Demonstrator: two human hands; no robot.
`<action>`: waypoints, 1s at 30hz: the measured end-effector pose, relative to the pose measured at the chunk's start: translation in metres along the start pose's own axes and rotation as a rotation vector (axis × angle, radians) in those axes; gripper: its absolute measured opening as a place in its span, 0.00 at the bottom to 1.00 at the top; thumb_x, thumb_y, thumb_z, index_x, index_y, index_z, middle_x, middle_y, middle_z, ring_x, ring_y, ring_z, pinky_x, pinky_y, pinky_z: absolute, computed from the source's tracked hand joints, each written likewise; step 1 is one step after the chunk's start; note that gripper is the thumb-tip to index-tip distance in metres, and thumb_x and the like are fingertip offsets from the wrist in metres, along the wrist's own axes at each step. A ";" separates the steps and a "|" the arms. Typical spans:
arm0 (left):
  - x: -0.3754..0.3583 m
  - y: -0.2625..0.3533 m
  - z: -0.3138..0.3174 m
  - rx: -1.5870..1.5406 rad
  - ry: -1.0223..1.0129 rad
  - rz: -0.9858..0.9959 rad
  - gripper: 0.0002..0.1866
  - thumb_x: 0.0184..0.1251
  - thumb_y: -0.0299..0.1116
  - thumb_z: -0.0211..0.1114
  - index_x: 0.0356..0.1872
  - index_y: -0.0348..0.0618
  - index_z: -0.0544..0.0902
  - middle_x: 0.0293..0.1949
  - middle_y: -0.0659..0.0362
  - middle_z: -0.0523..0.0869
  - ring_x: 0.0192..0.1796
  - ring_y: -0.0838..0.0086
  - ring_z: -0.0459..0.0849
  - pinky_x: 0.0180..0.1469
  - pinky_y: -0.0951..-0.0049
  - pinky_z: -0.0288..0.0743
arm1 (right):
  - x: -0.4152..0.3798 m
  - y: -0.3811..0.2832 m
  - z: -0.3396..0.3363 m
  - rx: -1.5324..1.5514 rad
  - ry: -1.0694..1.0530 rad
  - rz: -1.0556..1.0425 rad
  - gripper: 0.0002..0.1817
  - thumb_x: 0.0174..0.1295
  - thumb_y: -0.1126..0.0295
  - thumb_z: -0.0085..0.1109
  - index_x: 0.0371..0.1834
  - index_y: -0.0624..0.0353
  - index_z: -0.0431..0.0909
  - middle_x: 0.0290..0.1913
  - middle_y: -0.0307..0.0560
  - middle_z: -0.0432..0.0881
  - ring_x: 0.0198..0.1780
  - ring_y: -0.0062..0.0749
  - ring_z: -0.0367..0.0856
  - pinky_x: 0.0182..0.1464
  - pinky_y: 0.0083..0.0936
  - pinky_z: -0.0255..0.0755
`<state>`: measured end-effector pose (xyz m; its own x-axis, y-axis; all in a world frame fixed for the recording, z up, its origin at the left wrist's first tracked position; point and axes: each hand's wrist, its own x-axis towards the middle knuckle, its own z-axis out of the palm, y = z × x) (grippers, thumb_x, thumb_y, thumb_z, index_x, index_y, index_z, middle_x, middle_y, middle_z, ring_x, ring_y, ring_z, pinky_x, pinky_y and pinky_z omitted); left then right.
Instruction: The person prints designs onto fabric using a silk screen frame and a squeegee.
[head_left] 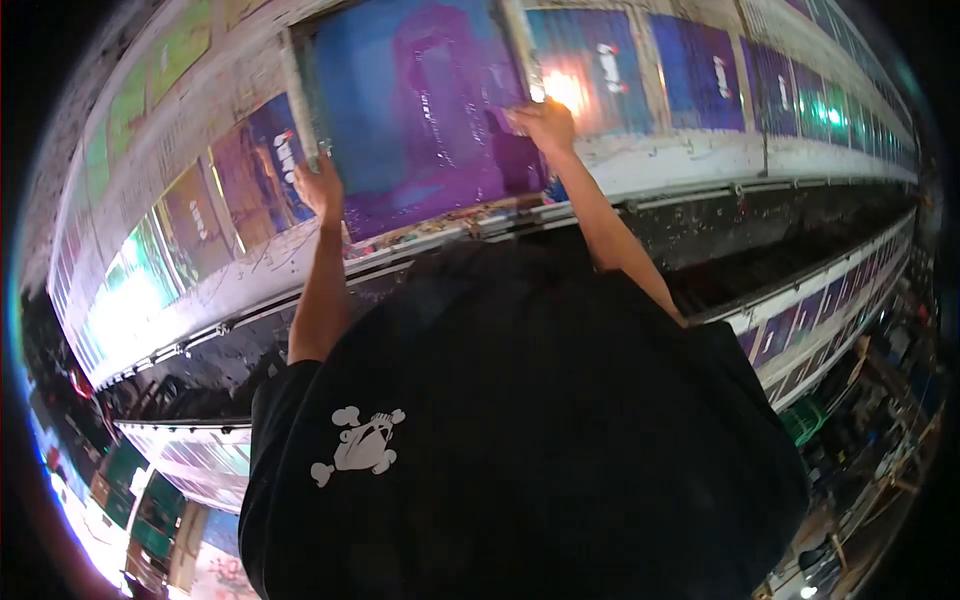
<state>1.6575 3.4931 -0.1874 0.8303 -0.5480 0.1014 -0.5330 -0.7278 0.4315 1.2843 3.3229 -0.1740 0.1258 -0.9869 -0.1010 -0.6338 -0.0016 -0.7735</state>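
Observation:
A large screen printing frame (380,110), its mesh smeared with wet blue and purple ink, lies over the long white table in front of me. My left hand (318,188) is closed at the lower part of its left edge. At the lower right edge, my right hand (548,127) is closed too, its fingertips against a purple-stained part of the frame. Beside the frame lie printed panels: a dark blue and brown one (255,175) to the left and a teal one (585,70) to the right, each with a small white figure.
More coloured panels (700,75) run in a row along the table (680,155). A metal rail (690,192) follows its near edge. Across the dark aisle (740,270), a second table (840,290) carries further panels. A black shirt with a white print (365,440) fills the lower middle.

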 end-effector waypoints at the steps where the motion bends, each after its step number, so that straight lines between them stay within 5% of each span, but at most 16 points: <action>1: 0.002 0.000 0.003 0.020 -0.001 -0.005 0.28 0.65 0.55 0.65 0.47 0.34 0.81 0.45 0.40 0.82 0.54 0.45 0.79 0.56 0.49 0.70 | 0.008 -0.003 -0.005 0.228 -0.060 0.358 0.10 0.49 0.60 0.76 0.28 0.52 0.90 0.34 0.43 0.90 0.43 0.34 0.87 0.52 0.32 0.77; 2: 0.001 0.011 0.013 0.018 0.007 0.012 0.28 0.65 0.55 0.65 0.47 0.34 0.81 0.45 0.40 0.82 0.54 0.45 0.79 0.56 0.49 0.70 | 0.021 0.002 -0.019 0.242 -0.046 0.356 0.10 0.49 0.60 0.76 0.28 0.52 0.90 0.34 0.43 0.90 0.43 0.34 0.87 0.52 0.32 0.77; 5: -0.023 0.046 0.082 -0.046 0.134 -0.051 0.30 0.65 0.56 0.65 0.43 0.30 0.80 0.44 0.38 0.83 0.50 0.44 0.81 0.53 0.47 0.72 | 0.069 0.026 -0.093 0.083 -0.097 -0.113 0.14 0.52 0.64 0.74 0.37 0.62 0.89 0.33 0.43 0.91 0.34 0.26 0.88 0.41 0.25 0.79; 8: -0.093 0.175 0.081 -0.104 0.122 0.008 0.28 0.63 0.52 0.68 0.42 0.30 0.80 0.40 0.39 0.83 0.47 0.44 0.81 0.52 0.47 0.72 | 0.127 0.072 -0.175 0.122 -0.109 0.018 0.15 0.51 0.66 0.75 0.37 0.65 0.89 0.35 0.44 0.91 0.36 0.26 0.88 0.42 0.25 0.79; 12: -0.145 0.264 0.106 -0.189 0.067 0.010 0.25 0.62 0.49 0.69 0.40 0.31 0.79 0.41 0.42 0.81 0.50 0.47 0.78 0.54 0.50 0.70 | 0.152 0.145 -0.244 0.203 -0.083 0.108 0.15 0.52 0.66 0.75 0.38 0.65 0.89 0.37 0.44 0.91 0.37 0.26 0.88 0.43 0.25 0.79; 14: -0.160 0.265 0.108 -0.136 0.048 0.046 0.24 0.63 0.48 0.68 0.40 0.31 0.79 0.43 0.44 0.80 0.52 0.48 0.77 0.56 0.51 0.69 | 0.136 0.177 -0.254 0.081 -0.066 0.218 0.13 0.52 0.67 0.75 0.37 0.65 0.89 0.37 0.43 0.91 0.36 0.26 0.87 0.41 0.26 0.80; 15: -0.166 0.269 0.102 -0.124 0.036 0.040 0.24 0.63 0.48 0.68 0.40 0.31 0.79 0.43 0.43 0.80 0.52 0.48 0.77 0.55 0.51 0.69 | 0.112 0.164 -0.266 0.370 -0.176 0.306 0.10 0.51 0.67 0.76 0.32 0.61 0.88 0.35 0.39 0.90 0.39 0.22 0.86 0.52 0.27 0.76; 16: -0.167 0.268 0.102 -0.116 0.032 0.035 0.24 0.63 0.48 0.68 0.41 0.31 0.78 0.43 0.43 0.80 0.52 0.47 0.77 0.55 0.50 0.69 | 0.112 0.179 -0.264 0.367 -0.186 0.312 0.10 0.51 0.67 0.76 0.32 0.61 0.88 0.35 0.39 0.90 0.39 0.22 0.86 0.52 0.27 0.76; 18: -0.166 0.263 0.102 -0.105 0.013 0.052 0.25 0.64 0.49 0.68 0.42 0.31 0.78 0.43 0.42 0.79 0.52 0.47 0.77 0.55 0.50 0.70 | 0.100 0.210 -0.245 0.028 -0.049 0.042 0.08 0.49 0.67 0.76 0.27 0.56 0.87 0.33 0.34 0.89 0.42 0.19 0.83 0.65 0.27 0.64; 20: -0.165 0.261 0.106 -0.063 0.036 0.110 0.25 0.64 0.49 0.68 0.42 0.31 0.78 0.44 0.42 0.79 0.51 0.47 0.77 0.55 0.50 0.70 | 0.099 0.236 -0.235 0.132 -0.067 0.096 0.07 0.48 0.66 0.77 0.26 0.52 0.87 0.28 0.31 0.88 0.44 0.16 0.82 0.72 0.25 0.52; 23: -0.167 0.262 0.110 -0.071 0.028 0.102 0.25 0.64 0.49 0.67 0.42 0.32 0.78 0.44 0.42 0.79 0.51 0.46 0.78 0.54 0.49 0.70 | 0.100 0.232 -0.240 0.032 -0.068 0.082 0.08 0.49 0.64 0.76 0.26 0.53 0.87 0.36 0.36 0.89 0.48 0.25 0.82 0.68 0.28 0.60; 25: -0.168 0.264 0.115 -0.040 0.032 0.073 0.24 0.65 0.49 0.67 0.42 0.32 0.77 0.43 0.42 0.79 0.51 0.46 0.78 0.54 0.48 0.70 | 0.087 0.209 -0.248 -0.042 -0.050 0.053 0.13 0.47 0.58 0.75 0.30 0.54 0.88 0.60 0.49 0.76 0.61 0.49 0.75 0.65 0.36 0.67; 26: -0.167 0.265 0.116 -0.008 0.038 0.048 0.24 0.65 0.49 0.67 0.42 0.33 0.76 0.43 0.41 0.79 0.51 0.45 0.78 0.54 0.48 0.69 | 0.078 0.200 -0.246 -0.046 -0.060 0.045 0.13 0.47 0.58 0.75 0.30 0.54 0.88 0.60 0.49 0.76 0.61 0.49 0.75 0.65 0.36 0.67; 28: -0.167 0.262 0.116 -0.016 0.025 0.047 0.24 0.66 0.49 0.66 0.41 0.33 0.76 0.43 0.41 0.79 0.51 0.45 0.77 0.53 0.47 0.69 | 0.060 0.176 -0.239 -0.115 0.134 -0.304 0.09 0.51 0.64 0.70 0.33 0.54 0.87 0.52 0.48 0.78 0.59 0.47 0.76 0.66 0.41 0.66; 30: -0.165 0.264 0.115 -0.033 0.028 0.042 0.23 0.66 0.48 0.66 0.40 0.34 0.75 0.43 0.41 0.79 0.50 0.45 0.77 0.53 0.47 0.69 | 0.041 0.128 -0.247 -0.460 -0.186 -0.613 0.10 0.51 0.68 0.66 0.37 0.56 0.86 0.45 0.45 0.78 0.55 0.42 0.77 0.65 0.44 0.65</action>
<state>1.3607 3.3442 -0.1932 0.8118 -0.5656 0.1448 -0.5621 -0.6902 0.4557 1.0202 3.2420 -0.1225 0.6550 -0.7452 0.1250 -0.6570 -0.6435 -0.3928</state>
